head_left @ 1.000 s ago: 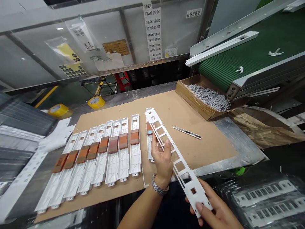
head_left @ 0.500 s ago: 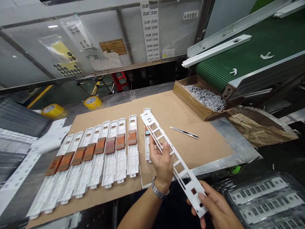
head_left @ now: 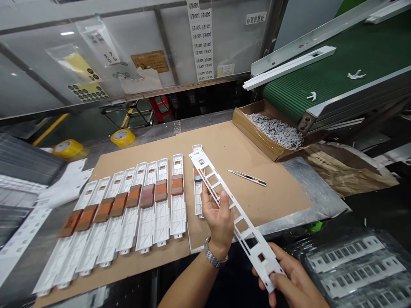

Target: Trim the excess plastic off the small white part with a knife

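A person is holding a long white plastic frame point(head_left: 236, 216) in both hands above the near edge of a workbench.

The left hand point(head_left: 220, 216) is gripping the frame around its middle, fingers curled about one long edge and thumb pressing on the other, a metal watch point(head_left: 215, 256) showing on the wrist. The right hand point(head_left: 290, 280) is pinching the near end between thumb and fingers. The frame is slanting from near right to far left, its far end hanging over a single white part point(head_left: 197, 188) lying on the brown cardboard sheet point(head_left: 272, 196). To the left, a row of white parts point(head_left: 135, 209) with brown pads is lying side by side. A thin metal blade point(head_left: 246, 177) is resting to the right, well apart from the hands. Farther right, an open box point(head_left: 257, 132) of small grey pieces is sitting beneath a green conveyor belt point(head_left: 337, 81).
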The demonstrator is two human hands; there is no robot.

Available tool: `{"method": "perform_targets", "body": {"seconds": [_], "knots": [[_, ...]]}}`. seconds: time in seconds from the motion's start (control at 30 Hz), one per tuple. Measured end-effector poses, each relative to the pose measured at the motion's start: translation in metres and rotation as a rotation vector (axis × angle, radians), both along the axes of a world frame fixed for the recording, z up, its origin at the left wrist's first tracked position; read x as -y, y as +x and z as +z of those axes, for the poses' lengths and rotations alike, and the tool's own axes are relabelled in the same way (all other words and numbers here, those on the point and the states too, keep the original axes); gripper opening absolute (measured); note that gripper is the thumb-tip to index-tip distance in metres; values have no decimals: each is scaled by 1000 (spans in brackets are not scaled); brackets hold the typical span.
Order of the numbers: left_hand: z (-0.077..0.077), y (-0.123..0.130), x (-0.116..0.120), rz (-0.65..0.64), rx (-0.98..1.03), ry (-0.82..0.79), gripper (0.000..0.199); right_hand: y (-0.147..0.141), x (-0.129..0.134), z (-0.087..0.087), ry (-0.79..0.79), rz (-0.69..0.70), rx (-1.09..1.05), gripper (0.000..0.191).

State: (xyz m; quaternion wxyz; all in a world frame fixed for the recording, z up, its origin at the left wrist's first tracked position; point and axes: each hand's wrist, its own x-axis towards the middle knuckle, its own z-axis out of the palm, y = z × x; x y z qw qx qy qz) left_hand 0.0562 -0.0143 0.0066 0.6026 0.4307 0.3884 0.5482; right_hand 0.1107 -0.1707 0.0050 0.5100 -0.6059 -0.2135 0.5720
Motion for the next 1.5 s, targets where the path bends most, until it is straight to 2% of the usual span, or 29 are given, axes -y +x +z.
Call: {"method": "perform_targets", "body": {"seconds": [0.17,0.4,0.5,0.6,0.73,0.93,1.17,1.37,1.5], "knots": [[-2,0,1,0,1,-5,54,-1,1,-3,-27,0,35,39],[-4,0,3,14,-14,-14,55,2,3,-1,-20,31,-21,26],[-4,-1,2,10,-6,-11,54,1,4,-2,8,21,-33,29],[-6,-1,1,12,-8,-26,54,2,4,-7,-3,61,12,38],[-10,0,1,1,-1,-62,57,6,6,-8,8,141,-20,40],[-10,0,1,-10,-13,-67,56,7,11,-5,6,60,-98,37],[-10,2,-2,-64,-59,-76,51,7,13,-9,45,78,-161,42],[-15,3,-2,-61,-66,-116,55,5,10,-6,16,38,-250,47],[-18,2,-2,-51,-53,-137,59,2,6,-6,0,27,-215,50]]}}
